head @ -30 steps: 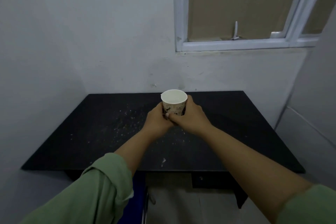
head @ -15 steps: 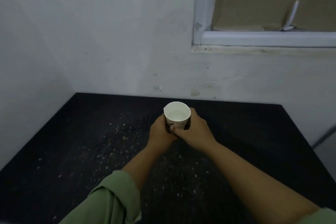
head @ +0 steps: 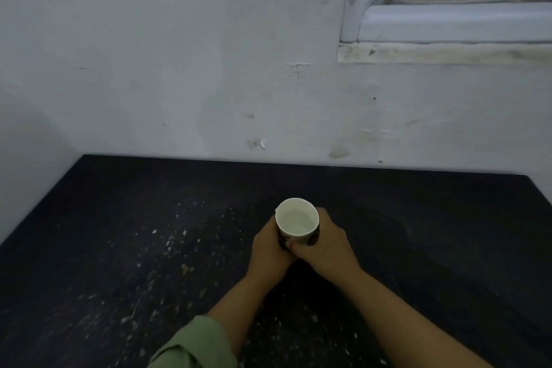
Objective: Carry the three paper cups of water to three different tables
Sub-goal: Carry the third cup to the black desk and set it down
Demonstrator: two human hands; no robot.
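Both-handed, paper cup upright with water inside, over the speckled black bench, left hand and right hand each in a closed grip around its sides, green sleeve at lower left, white wall behind, window frame upper right.

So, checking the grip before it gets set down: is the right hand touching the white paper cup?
Touching. The head view shows the right hand wrapped against the white paper cup, with no gap.
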